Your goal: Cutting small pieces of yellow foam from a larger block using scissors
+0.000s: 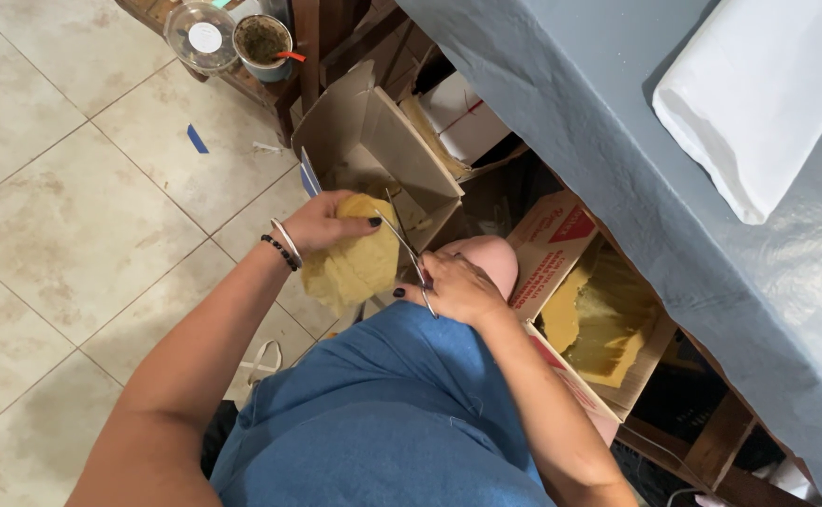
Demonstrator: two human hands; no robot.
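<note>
Seen from the head camera, a seated person in a blue denim garment point(383, 413) trims a floppy, mustard-yellow sheet of waxy-looking material point(353, 263) over the lap, above a beige tiled floor point(63, 216). The left hand point(322, 223), with bracelets at the wrist, is closed around the sheet's far edge and holds it up. The right hand point(458, 286) is wrapped around the handles of slim metal scissors point(405, 246), whose blades, slightly parted, meet the sheet's right edge. The cutting appears to be mid-stroke; the next move calls for closing the blades while the left hand keeps the sheet taut. Just beyond the hands stands an open brown cardboard box point(378, 141), and to the right a second cardboard box with red print point(561, 253) holds more yellow sheets. A grey-blue cloth covers the surface point(617, 122) at right, bearing a folded white bundle point(758, 94).
</note>
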